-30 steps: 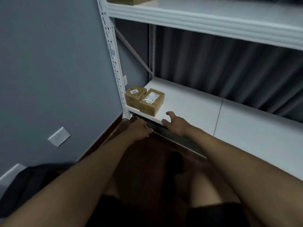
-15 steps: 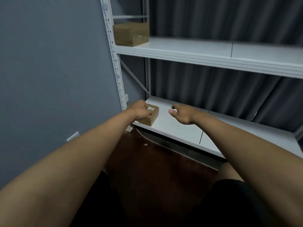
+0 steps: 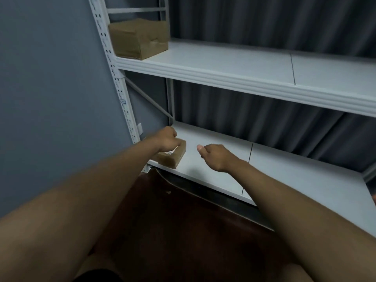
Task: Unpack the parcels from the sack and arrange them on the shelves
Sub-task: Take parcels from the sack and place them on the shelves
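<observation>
Small brown parcels (image 3: 176, 158) with a white label lie at the left end of the lower white shelf (image 3: 213, 169). My left hand (image 3: 167, 139) hovers in front of them, fingers curled into a fist, and hides most of them; it holds nothing that I can see. My right hand (image 3: 215, 156) floats over the bare shelf just right of the parcels, loosely curled with the thumb out, empty. A larger brown parcel (image 3: 140, 37) sits at the left end of the upper shelf (image 3: 234, 66). No sack is in view.
The white perforated upright (image 3: 114, 70) of the rack stands against a grey wall (image 3: 50, 88) on the left. A dark curtain (image 3: 264, 123) hangs behind the shelves. Dark wooden floor (image 3: 173, 231) lies below me, between my arms.
My view has risen, bringing the upper shelf and its parcel into sight. Both hands left the lower shelf's front edge and lifted; the left one now covers the small parcels.
</observation>
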